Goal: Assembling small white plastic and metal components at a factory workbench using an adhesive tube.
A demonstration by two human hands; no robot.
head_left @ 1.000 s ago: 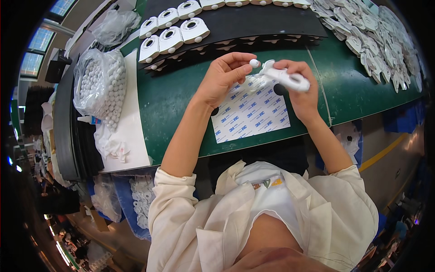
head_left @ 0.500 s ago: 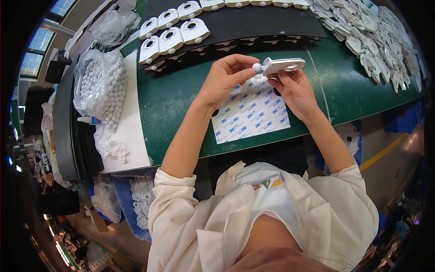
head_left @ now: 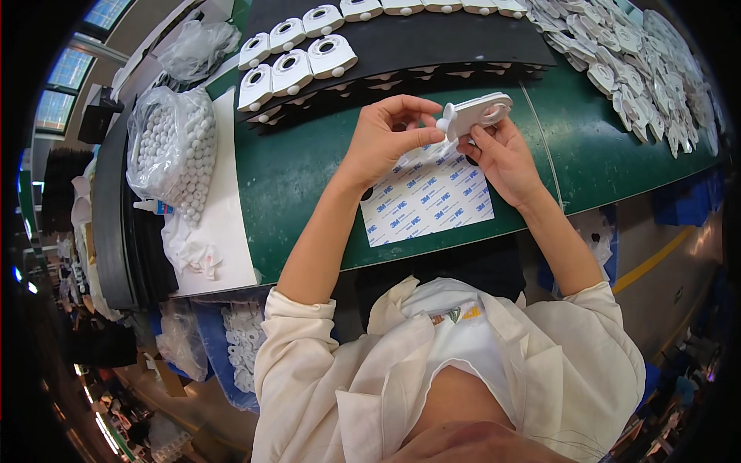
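My right hand grips a flat white plastic part with a round hole, held tilted above the table. A small white ball sits at the part's left end, beside a disc-like flange. Close to that ball is my left hand, its thumb and forefinger apart on either side of it. Whether the thumb touches the ball is hard to tell. Below both hands lies a white sheet with blue print, partly covered by crumpled clear film near its top edge.
Rows of similar white parts stand on stacked black boards at the back. A heap of white parts covers the far right. To the left, a clear bag of white balls rests on white board over the green table.
My right hand has turned the white part so its flat face and hole show more. My left thumb and forefinger, earlier pinching the ball, have spread apart.
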